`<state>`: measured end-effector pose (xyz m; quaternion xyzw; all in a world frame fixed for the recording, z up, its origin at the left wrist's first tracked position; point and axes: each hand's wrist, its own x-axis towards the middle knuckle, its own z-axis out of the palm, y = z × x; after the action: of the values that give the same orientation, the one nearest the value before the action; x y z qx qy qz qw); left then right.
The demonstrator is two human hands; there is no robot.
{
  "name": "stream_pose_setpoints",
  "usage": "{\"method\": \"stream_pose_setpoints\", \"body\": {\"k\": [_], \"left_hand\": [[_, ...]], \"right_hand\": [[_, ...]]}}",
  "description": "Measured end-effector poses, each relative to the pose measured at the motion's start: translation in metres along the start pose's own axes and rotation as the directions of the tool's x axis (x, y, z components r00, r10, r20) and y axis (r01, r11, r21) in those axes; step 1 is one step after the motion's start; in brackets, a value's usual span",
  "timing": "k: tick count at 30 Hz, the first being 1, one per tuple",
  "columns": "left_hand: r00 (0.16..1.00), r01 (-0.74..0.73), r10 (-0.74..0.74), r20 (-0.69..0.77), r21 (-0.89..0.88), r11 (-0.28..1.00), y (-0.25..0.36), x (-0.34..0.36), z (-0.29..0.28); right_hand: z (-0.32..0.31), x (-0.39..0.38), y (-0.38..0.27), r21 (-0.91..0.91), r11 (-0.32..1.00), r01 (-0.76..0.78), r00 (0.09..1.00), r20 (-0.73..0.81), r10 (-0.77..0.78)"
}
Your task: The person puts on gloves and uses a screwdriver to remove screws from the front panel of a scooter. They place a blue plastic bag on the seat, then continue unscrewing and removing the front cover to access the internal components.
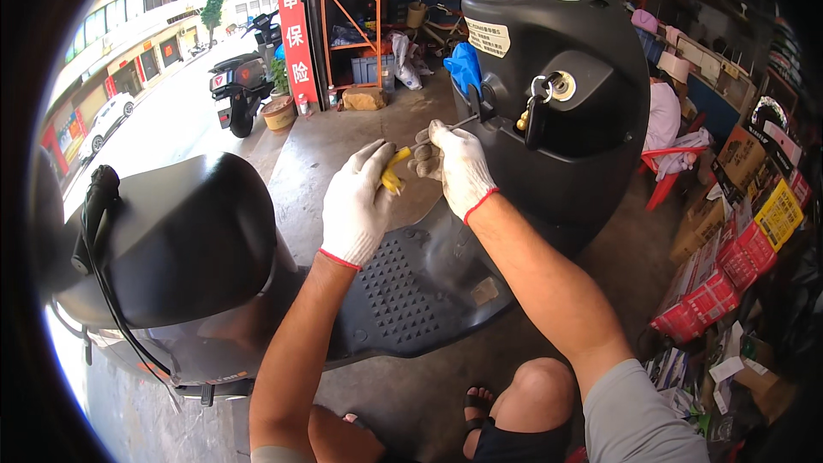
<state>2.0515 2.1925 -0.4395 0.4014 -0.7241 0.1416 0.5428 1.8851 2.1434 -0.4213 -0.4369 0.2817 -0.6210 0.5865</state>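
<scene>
Both my hands wear white knit gloves with red cuffs and grey fingers. My left hand (353, 210) is closed round the yellow handle of a screwdriver (393, 173). My right hand (461, 170) pinches its thin metal shaft, which points toward a black hook (487, 103) on the scooter's front panel (549, 150). Whether the tip touches the hook or a screw is too small to tell. A key in the lock (561, 86) carries a ring and a dark fob (537, 120). A blue bag (464, 69) hangs beside the hook.
Below my hands lies the scooter's studded footboard (399, 291); its black seat (184, 240) is at left. Boxes and red packages (711, 283) are piled at right, near a red stool (664, 180) with a person. Behind stand a potted plant (279, 111) and another scooter (240, 90).
</scene>
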Motion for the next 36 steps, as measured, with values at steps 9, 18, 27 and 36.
{"method": "stream_pose_setpoints", "body": {"k": [9,18,27,36], "left_hand": [[0.967,0.229,-0.237,-0.091,-0.092,0.969,-0.013,-0.012,0.009],[0.450,0.832,-0.549,0.704,-0.554,-0.030,-0.007,0.010,-0.005],[0.996,-0.065,0.063,0.058,0.031,0.997,0.008,-0.004,-0.001],[0.978,0.201,-0.200,-0.051,0.023,0.979,-0.018,-0.017,0.010]], "right_hand": [[0.001,-0.002,-0.002,-0.017,0.999,-0.042,0.998,0.056,0.043],[0.001,0.000,-0.002,0.020,0.999,-0.026,1.000,0.006,0.025],[-0.004,0.001,-0.002,-0.021,0.999,-0.034,0.999,0.002,0.034],[-0.002,0.002,0.001,0.012,0.999,-0.041,0.999,0.023,0.041]]}}
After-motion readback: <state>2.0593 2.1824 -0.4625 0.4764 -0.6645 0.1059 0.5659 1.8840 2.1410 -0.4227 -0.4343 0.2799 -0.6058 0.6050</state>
